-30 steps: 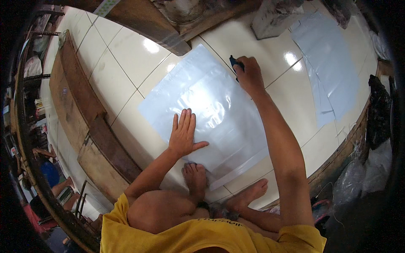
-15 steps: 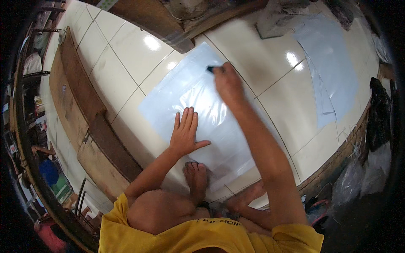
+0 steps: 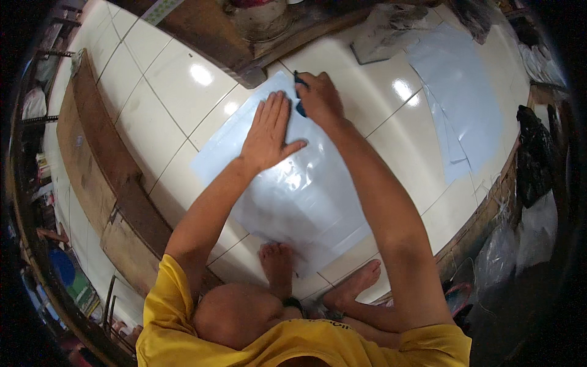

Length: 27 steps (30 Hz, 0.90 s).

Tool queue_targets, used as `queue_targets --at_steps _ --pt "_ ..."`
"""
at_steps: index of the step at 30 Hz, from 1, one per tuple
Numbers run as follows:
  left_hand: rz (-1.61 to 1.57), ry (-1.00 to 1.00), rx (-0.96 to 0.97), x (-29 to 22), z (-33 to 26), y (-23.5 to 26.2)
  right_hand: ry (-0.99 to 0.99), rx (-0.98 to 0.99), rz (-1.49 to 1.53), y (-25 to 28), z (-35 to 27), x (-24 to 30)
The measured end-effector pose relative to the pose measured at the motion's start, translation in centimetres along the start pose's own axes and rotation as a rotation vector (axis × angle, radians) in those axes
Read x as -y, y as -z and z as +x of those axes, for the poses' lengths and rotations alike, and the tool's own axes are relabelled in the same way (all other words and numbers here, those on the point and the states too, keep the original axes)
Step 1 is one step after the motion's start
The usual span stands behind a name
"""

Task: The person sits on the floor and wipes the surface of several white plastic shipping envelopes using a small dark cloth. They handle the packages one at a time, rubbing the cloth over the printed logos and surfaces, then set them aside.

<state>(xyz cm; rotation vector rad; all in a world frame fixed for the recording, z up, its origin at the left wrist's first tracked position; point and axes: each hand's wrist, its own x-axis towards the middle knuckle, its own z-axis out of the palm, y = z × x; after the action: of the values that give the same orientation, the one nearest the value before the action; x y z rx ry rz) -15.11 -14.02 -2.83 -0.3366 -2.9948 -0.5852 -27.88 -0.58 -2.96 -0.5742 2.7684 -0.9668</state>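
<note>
A large clear plastic sheet [image 3: 293, 196] lies flat on the cream tiled floor [image 3: 165, 79]. My left hand [image 3: 269, 131] presses flat on the sheet near its far edge, fingers spread. Just to its right, my right hand [image 3: 321, 98] is closed around a small dark blue tool [image 3: 299, 107] whose tip touches the sheet at the far edge. I squat over the sheet, with my bare feet [image 3: 278, 269] on its near edge.
More pale plastic sheets [image 3: 458, 79] lie on the floor at the right. Wooden planks [image 3: 92, 159] run along the left side. A dark wooden base with a round pot [image 3: 257, 24] stands at the far edge. Bags [image 3: 532, 159] pile up at the right.
My right hand has drawn the dark tool leftward along the sheet's far edge. My left hand has slid forward to the far edge, close beside the right one.
</note>
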Motion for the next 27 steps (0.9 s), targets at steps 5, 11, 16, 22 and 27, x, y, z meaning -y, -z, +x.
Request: queue_targets --at_steps 5,11,16,22,27 --pt "0.156 0.049 0.135 1.6 0.7 -2.3 0.059 0.064 -0.117 -1.0 -1.9 0.1" --pt "0.149 0.092 0.194 1.4 0.7 -2.4 -0.16 0.165 -0.178 2.7 -7.9 -2.1" --pt "0.184 0.096 0.197 1.3 0.9 -1.6 -0.085 0.009 -0.195 4.6 -13.6 -6.0" --pt "0.056 0.066 -0.012 1.6 0.9 -1.7 -0.196 0.285 -0.239 11.5 -19.1 -10.0" --pt "0.06 0.292 -0.344 2.6 -1.9 -1.5 -0.287 0.579 -0.299 24.1 -25.6 -13.8"
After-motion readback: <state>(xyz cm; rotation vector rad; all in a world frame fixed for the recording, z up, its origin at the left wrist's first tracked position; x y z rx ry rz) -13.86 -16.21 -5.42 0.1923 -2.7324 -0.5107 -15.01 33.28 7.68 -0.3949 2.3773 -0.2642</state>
